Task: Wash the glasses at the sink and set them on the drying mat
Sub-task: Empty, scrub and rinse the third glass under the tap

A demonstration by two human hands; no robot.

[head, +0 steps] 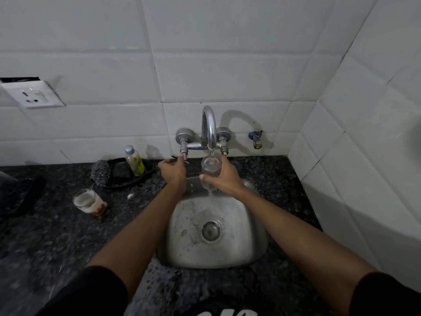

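My right hand (pixel 224 177) grips a clear glass (pixel 210 168) upright under the chrome tap spout (pixel 209 127). Water runs into the glass and spills from its base into the steel sink (pixel 252 238). My left hand (pixel 173 172) is closed on the left tap handle (pixel 181 157). A second glass (pixel 90 202) with a frothy rim and reddish residue stands on the dark granite counter (pixel 57 236), left of the sink. No drying mat is visible.
A black dish (pixel 120 179) at the back left holds a steel scrubber (pixel 100 171) and a small soap bottle (pixel 135 163). Dark objects sit at the far left edge. A wall socket (pixel 34 94) and a side valve (pixel 256 139) are on the tiles.
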